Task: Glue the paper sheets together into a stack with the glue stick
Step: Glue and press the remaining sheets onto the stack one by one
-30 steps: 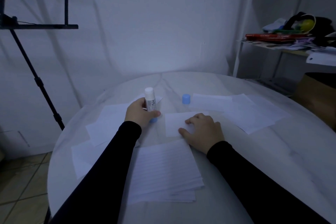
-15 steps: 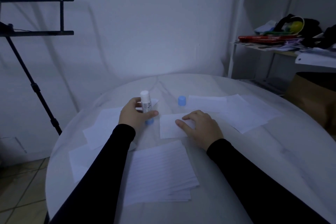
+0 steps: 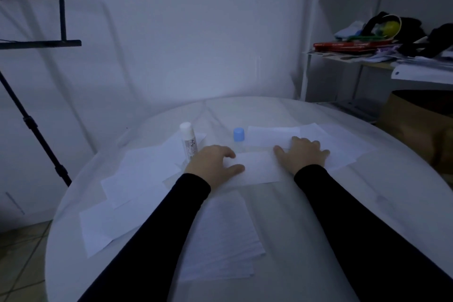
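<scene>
While your left hand lies on the left end of the small white paper sheet, fingers relaxed and slightly apart, thumb resting on the sheet's near edge, your right hand rests flat at its right end, fingers spread loosely and reaching onto the white sheets beyond. Neither hand grips anything. The uncapped white glue stick stands upright on the round white table, just left of your left hand and apart from it. Its light blue cap stands between your hands, farther back. A stack of lined white paper lies nearer you, between your black sleeves.
</scene>
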The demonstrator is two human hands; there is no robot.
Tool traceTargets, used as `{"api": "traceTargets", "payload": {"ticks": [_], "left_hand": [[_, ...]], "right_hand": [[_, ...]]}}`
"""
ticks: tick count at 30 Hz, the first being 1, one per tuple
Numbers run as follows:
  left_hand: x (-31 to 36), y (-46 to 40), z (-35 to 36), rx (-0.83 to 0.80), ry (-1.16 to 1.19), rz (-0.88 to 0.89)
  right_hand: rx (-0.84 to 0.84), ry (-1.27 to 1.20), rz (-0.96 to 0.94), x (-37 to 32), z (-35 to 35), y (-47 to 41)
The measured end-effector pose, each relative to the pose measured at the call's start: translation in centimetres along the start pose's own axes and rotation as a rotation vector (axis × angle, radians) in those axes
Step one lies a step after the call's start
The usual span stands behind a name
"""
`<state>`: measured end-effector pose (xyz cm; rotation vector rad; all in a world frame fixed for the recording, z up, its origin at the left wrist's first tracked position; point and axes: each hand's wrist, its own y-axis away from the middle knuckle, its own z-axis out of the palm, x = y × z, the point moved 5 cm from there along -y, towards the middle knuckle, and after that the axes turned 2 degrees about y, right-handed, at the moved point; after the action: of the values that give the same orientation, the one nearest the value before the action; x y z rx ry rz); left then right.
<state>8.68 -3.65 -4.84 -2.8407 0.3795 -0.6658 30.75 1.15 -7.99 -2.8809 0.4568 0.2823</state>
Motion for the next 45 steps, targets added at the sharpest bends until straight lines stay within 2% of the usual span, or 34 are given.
{"api": "traceTargets", "payload": {"ticks": [2,4,11,18,23,25,28,31,37,40,43,45], "left_hand": [[-0.9,-0.1,0.3,-0.026,0.003,-0.109],[-1.3,-0.1,0.2,-0.039,-0.006,-0.139],[-0.3,0.2,0.7,-0.049,-0.005,-0.1],[-0.2,0.5,0.9,-0.05,0.037,-0.072],[-0.2,0.4,1.2,-0.05,0.056,-0.049],[-0.2,0.5,1.1,-0.048,0.065,-0.044],[-0.2,0.6,1.1,-0.052,0.074,-0.039],[-0.3,0.6,1.1,-0.05,0.078,-0.035],[-0.3,0.5,1.0,-0.037,0.087,-0.028],[-0.4,0.4,0.9,-0.03,0.101,-0.027],[-0.5,0.4,0.8,0.008,0.16,-0.067],[-0.8,0.4,0.2,0.09,0.291,-0.101]], "right_hand": [[-0.012,0.031,-0.012,0.1,0.2,0.0],[-0.006,0.037,-0.022,0.0,0.0,0.2],[0.02,0.127,-0.052,-0.4,-0.8,0.8],[0.082,0.084,-0.05,0.2,-1.3,0.7],[0.2,-0.04,-0.076,0.8,-2.4,0.6],[0.151,-0.056,-0.115,0.7,-2.2,0.7],[-0.049,-0.012,-0.112,0.7,-1.0,0.8],[-0.062,-0.026,-0.084,0.6,-1.1,0.9],[0.094,-0.028,-0.081,0.7,-1.5,0.9],[0.182,-0.104,-0.09,1.0,-2.1,0.8],[0.364,-0.2,-0.172,0.6,-3.3,1.1],[0.527,-0.414,-0.301,0.5,-4.4,1.8]]}}
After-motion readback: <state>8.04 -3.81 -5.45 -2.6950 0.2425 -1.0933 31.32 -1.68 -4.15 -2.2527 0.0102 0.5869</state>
